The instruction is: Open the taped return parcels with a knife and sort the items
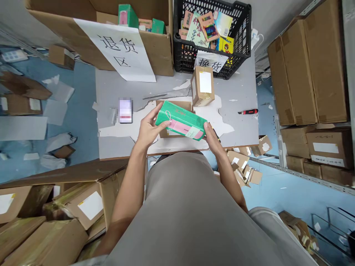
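Note:
Both hands hold a green box (184, 114) with a pink panel and a white label on its front. My left hand (149, 127) grips its left end, thumb across the front near a small white cord loop. At the right end, the fingers of my right hand (213, 137) are wrapped around the lower corner. The green box is tilted, its right end lower in view. Beneath it an opened cardboard box (166, 133) rests on the table, mostly hidden. A taped small carton (203, 87) with a white label stands just behind.
A large cardboard box (158, 48) with green boxes inside and a black crate (184, 55) of colourful packs stand at the back. A red-black utility knife (248, 112) and a phone (125, 111) lie on the table (111, 146). Cartons (94, 207) fill a bin at lower left.

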{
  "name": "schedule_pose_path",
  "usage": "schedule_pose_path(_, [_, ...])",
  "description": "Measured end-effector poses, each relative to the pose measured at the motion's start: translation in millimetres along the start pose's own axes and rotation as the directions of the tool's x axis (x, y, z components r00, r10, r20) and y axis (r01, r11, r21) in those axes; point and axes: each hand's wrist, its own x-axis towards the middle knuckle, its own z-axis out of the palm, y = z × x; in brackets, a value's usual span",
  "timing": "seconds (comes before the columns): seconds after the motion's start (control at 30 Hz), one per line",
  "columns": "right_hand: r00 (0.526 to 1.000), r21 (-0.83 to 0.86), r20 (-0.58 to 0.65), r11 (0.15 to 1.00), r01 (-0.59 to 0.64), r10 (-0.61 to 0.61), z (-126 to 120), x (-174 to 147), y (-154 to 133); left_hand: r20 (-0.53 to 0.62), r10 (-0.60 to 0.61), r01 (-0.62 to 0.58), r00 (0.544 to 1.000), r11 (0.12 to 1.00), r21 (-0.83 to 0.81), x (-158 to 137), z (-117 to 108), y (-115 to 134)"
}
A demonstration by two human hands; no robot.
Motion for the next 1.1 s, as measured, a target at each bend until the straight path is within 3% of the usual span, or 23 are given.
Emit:
schedule_pose_path(0.17, [0.985, -0.136, -0.084, 0.981, 0.136, -0.148, 10.8, -25.5, 4.3, -0.025, -0.047, 0.046, 0.999, 0.998, -0.033, 9.3, -10.4, 5.4])
schedule_pose_path(0.3, [0.939, -0.297, -0.191, 0.929, 0.221, -0.285, 41.4, -34.2, 16.7, 0.001, -0.115, 0.115, 0.993, 0.993, -0.02, 25.1, -16.8, 8.7])
schedule_pose_path(0.37, [0.939, -0.245, -0.239, 0.951, 0.189, -0.248, 61.0, -34.6, 23.2, 0.005, -0.127, 0.126, 0.992, 0.992, 0.015, 34.6, -19.1, 12.1])
schedule_pose_path(0.47, [0.954, 0.014, -0.282, 0.993, 0.113, -0.105, 87.8, -36.0, 26.9, 0.046, -0.123, 0.123, 0.991, 0.992, -0.007, 46.2, -23.2, 19.6])
schedule_pose_path(0.6, [0.991, 0.386, -0.109, 0.922, -0.028, 0.076, 114.2, -46.4, 21.1, 0.12, -0.125, 0.14, 0.985, 0.982, -0.127, 52.3, -33.0, 25.1])
schedule_pose_path(0.7, [0.988, 0.498, -0.031, 0.859, -0.117, 0.152, 129.6, -55.3, 17.5, 0.213, -0.132, 0.171, 0.968, 0.97, -0.172, 51.5, -41.8, 18.6])
schedule_pose_path(0.8, [0.982, 0.51, -0.054, 0.85, -0.13, 0.182, 142.1, -58.7, 19.0, 0.243, -0.174, 0.22, 0.954, 0.96, -0.176, 50.0, -49.6, 5.8])
schedule_pose_path(0.93, [0.978, 0.445, -0.082, 0.885, -0.136, 0.191, 153.5, -56.7, 26.1, 0.158, -0.222, 0.247, 0.962, 0.955, -0.163, 48.9, -56.7, -8.4])
schedule_pose_path(1.1, [0.951, 0.185, -0.301, 0.983, -0.012, 0.068, 162.3, -61.5, 31.2, 0.052, -0.26, 0.265, 0.964, 0.948, -0.174, 46.7, -60.1, -14.6])
